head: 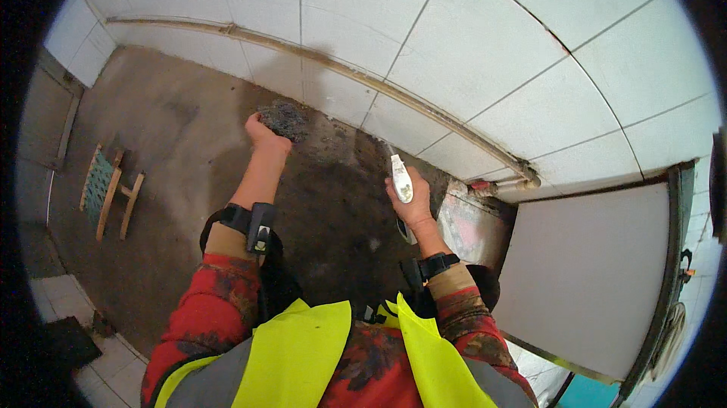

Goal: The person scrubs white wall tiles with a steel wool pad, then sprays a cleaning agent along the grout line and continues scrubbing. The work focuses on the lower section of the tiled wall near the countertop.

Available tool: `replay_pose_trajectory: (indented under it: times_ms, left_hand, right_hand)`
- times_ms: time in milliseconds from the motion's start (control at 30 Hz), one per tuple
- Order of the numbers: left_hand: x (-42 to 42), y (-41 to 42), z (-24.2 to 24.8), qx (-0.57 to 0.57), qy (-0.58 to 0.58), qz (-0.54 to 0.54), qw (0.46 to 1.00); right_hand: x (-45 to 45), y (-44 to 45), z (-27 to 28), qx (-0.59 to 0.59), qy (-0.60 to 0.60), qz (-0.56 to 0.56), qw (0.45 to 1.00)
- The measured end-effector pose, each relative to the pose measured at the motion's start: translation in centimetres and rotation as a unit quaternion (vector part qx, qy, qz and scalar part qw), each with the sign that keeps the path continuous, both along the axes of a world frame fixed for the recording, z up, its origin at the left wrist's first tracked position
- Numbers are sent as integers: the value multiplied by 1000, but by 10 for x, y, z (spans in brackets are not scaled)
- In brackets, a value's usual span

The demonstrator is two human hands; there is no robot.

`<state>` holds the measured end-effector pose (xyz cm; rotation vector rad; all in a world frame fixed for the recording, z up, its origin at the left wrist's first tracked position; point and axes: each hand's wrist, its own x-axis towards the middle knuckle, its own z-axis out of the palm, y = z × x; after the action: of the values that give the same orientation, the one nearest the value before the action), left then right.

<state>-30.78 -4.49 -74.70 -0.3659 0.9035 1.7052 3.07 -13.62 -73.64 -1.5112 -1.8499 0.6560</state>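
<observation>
In my left hand (267, 136) is a dark grey clump of wire scourer (284, 120), held out over the floor near the foot of the wall. My right hand (419, 201) grips a spray bottle by its white trigger head (402, 182). The nozzle points away from me at the base of the white tiled wall (448, 61), and a faint streak of spray seems to leave it. Most of the bottle's body is hidden by the hand. Beneath both hands the dark brown floor (335, 209) looks wet and dirty.
A stained pipe (363, 80) runs low along the wall to an elbow at the right. A small wooden stool with a green woven seat (97, 186) is on the floor at left. A large pale framed panel (585, 277) stands to my right.
</observation>
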Motion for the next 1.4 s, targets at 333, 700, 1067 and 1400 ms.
replay_pose_trajectory:
  times_ms: [333, 700, 1067, 1400]
  left_hand:
    - [16, 3, 1, -3, 17, -25, 1000]
    - [20, 4, -3, -31, 26, -56, 998]
    - [32, -4, 13, 3, 38, -70, 997]
    - [25, -4, 5, -13, 61, -102, 993]
  right_hand:
    - [31, -23, -6, 39, 90, -87, 991]
    - [49, -27, -21, 130, 136, -204, 961]
    - [104, -18, -55, 135, 265, -340, 892]
    - [138, -10, -91, 111, 326, -476, 809]
